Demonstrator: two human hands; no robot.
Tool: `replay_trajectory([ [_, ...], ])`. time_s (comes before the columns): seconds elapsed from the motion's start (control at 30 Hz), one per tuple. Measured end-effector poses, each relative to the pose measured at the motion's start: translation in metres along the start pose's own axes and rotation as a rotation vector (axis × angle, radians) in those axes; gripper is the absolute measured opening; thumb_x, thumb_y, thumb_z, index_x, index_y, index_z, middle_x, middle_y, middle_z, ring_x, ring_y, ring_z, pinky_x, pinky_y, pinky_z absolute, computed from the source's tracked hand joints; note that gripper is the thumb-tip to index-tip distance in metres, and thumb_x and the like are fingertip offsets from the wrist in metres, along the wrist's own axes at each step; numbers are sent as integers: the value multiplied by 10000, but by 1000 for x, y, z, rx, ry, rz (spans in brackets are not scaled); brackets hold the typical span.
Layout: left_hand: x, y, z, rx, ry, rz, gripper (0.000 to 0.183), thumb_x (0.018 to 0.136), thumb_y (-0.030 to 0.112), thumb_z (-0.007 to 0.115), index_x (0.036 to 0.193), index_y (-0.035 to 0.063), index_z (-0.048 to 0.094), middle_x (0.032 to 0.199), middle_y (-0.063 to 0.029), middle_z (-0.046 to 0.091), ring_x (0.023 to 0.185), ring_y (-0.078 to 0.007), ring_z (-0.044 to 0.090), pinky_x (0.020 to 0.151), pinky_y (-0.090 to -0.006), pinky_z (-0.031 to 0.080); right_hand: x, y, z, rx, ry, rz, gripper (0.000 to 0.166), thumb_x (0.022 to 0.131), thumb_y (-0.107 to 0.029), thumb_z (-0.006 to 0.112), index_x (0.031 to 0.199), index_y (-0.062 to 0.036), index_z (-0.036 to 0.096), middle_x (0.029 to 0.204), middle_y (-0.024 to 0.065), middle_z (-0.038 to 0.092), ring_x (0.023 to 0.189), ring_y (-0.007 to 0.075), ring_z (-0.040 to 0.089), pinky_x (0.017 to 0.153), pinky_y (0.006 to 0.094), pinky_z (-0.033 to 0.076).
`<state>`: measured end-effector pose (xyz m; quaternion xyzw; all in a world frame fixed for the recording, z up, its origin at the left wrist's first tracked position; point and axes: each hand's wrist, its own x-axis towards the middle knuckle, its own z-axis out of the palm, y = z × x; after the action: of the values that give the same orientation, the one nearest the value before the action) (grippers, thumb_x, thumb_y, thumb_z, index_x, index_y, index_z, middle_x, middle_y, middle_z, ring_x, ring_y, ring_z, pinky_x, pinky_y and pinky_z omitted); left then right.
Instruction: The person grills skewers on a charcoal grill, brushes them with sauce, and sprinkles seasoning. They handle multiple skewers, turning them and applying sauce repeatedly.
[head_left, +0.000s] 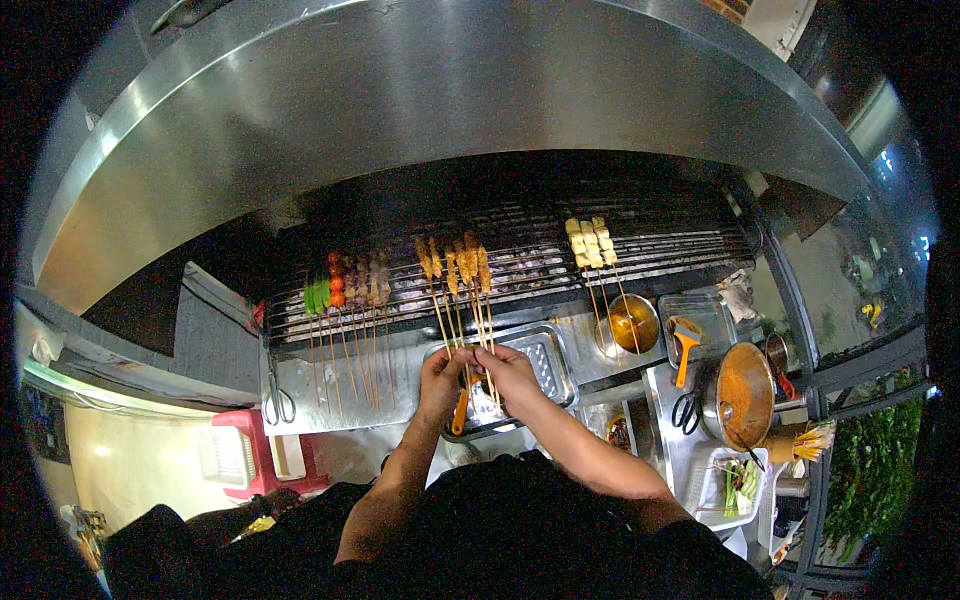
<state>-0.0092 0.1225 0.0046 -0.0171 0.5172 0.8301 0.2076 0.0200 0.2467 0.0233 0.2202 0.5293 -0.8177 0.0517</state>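
Observation:
Both my hands are close together over the front of a charcoal grill. My left hand (441, 379) pinches the lower ends of bamboo sticks on the left of a bunch of browned meat skewers (471, 259). Against it, my right hand (510, 377) grips the sticks on the right of the same bunch. The meat ends lie over the grill grate (525, 262), glowing coals showing beneath. Below my hands is a metal tray (561, 352), partly hidden by them, with an orange-handled brush (460, 409) at its left.
Left on the grate are green vegetable skewers (317, 297), a red tomato-like skewer (336, 281) and dark meat skewers (367, 281); pale cube skewers (589, 241) lie right. Nearby are an oil bowl (634, 324), another brush (685, 349), a seasoning bowl (742, 394) and scissors (279, 405).

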Motion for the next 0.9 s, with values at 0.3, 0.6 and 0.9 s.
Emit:
replay_trajectory([
  [0.3, -8, -7, -17, 119, -23, -84, 241, 930, 230, 487, 831, 40, 597, 631, -31, 579, 526, -105, 522, 486, -242, 393, -10, -5, 9, -139, -45, -64, 228, 914, -209, 551, 953, 1, 631, 806, 21, 631, 690, 76, 555, 627, 236, 451],
  [0.6, -18, 8, 2, 232, 58, -44, 166, 903, 169, 545, 849, 25, 609, 699, -1, 583, 572, -79, 493, 510, -235, 380, 1, 10, -3, 46, -44, 13, 204, 880, -183, 588, 982, -16, 644, 855, 20, 646, 742, 88, 579, 689, 240, 459],
  [0.9, -21, 14, 9, 133, -49, -122, 160, 919, 164, 524, 924, 33, 615, 734, -17, 608, 597, -101, 558, 521, -257, 459, 12, 9, -9, -156, -50, 9, 297, 916, -272, 545, 1001, 1, 626, 858, 28, 634, 756, 79, 541, 698, 235, 434],
])
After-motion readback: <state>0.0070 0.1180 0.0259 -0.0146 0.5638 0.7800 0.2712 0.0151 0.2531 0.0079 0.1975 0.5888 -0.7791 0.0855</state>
